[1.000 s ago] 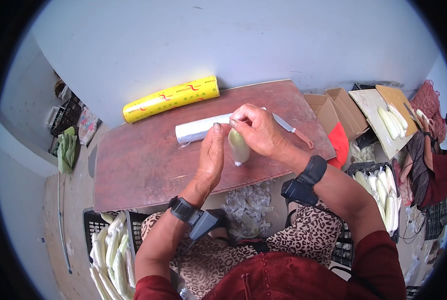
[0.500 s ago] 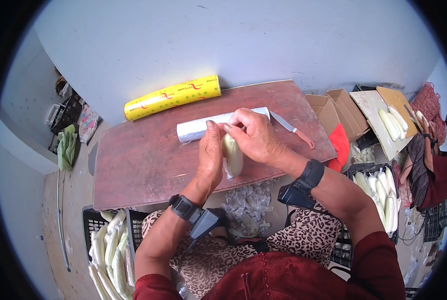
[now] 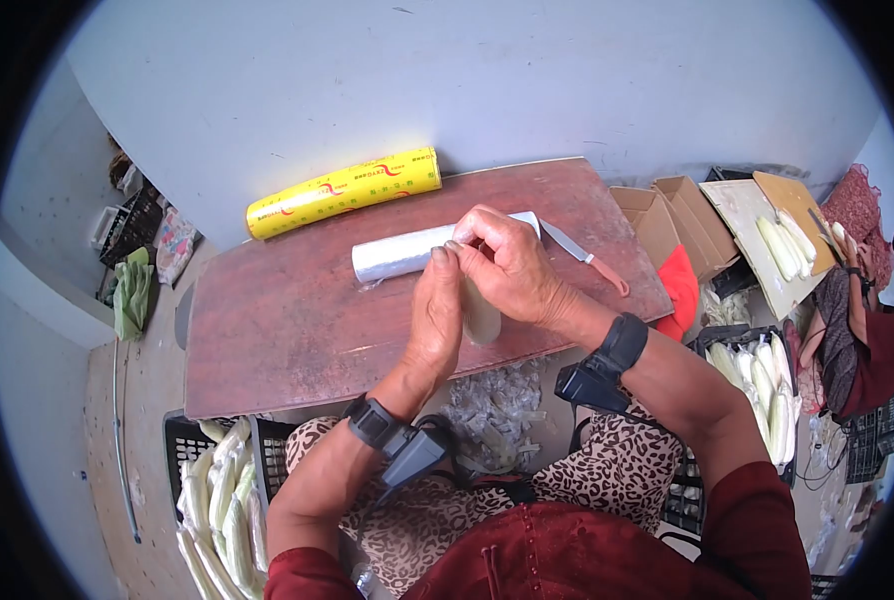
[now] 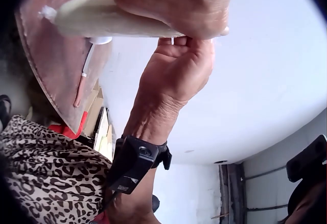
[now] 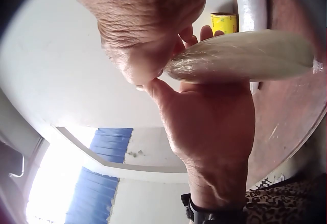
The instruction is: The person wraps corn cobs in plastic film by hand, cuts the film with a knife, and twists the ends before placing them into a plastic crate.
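Note:
Both hands hold a pale green, elongated vegetable (image 3: pixel 481 320) wrapped in clear film, upright above the front part of the table. My left hand (image 3: pixel 435 318) is on its left side, fingers behind it and thumb up at the top end. My right hand (image 3: pixel 512 268) pinches at that same top end, its fingertips meeting the left thumb. In the right wrist view the wrapped vegetable (image 5: pixel 265 55) lies across the left palm (image 5: pixel 214 122), film shining. The left wrist view shows a twisted film tuft (image 4: pixel 47 13) at its lower end.
Behind the hands lies a roll of clear film (image 3: pixel 397 255), with a knife (image 3: pixel 592 262) to its right. A yellow printed roll (image 3: pixel 342 193) is at the table's (image 3: pixel 267 340) back edge. Crates of pale vegetables (image 3: pixel 222 500) stand left and right, with cardboard boxes (image 3: pixel 682 225) at right.
The vegetable's lower end first swung toward the body, then moved slightly right and away. The left hand has shifted right and now covers more of it; the right hand still pinches the top.

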Motion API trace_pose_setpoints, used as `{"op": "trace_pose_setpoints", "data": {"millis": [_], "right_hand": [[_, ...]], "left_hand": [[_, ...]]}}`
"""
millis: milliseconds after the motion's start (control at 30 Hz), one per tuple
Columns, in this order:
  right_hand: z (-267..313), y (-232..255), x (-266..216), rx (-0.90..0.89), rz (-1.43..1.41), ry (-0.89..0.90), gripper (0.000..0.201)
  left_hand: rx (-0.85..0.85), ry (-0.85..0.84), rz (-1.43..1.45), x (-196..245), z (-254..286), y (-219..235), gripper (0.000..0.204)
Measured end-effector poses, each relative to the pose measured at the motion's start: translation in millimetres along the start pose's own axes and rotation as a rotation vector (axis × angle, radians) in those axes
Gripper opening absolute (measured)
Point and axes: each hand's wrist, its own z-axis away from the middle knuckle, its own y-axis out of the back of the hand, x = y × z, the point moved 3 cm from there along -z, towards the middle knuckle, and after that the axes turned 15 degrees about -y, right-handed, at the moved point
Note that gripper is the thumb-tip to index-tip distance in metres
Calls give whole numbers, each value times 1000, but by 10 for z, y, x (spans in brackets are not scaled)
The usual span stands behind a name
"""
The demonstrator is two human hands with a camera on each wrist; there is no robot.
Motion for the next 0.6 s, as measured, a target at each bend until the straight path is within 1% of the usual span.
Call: {"op": "trace_pose_setpoints", "data": {"millis": [100, 200, 300, 400, 500, 600], "right_hand": [[-7, 20, -27, 18, -4, 24, 9], [-15, 31, -66, 51, -48, 46, 12], [-21, 51, -75, 45, -44, 37, 13], [-15, 64, -88, 45, -58, 48, 14], [-25, 66, -82, 57, -40, 53, 15], [-46, 44, -34, 34, -63, -72, 14]], "left_hand": [[-5, 31, -47, 55, -11, -15, 69], [-10, -24, -9, 35, -37, -43, 71], [-43, 28, 11, 60, -41, -59, 78], [-58, 19, 65, 60, -39, -81, 79], [-81, 15, 59, 104, -33, -100, 79], [-93, -37, 44, 132, -30, -141, 80]]}}
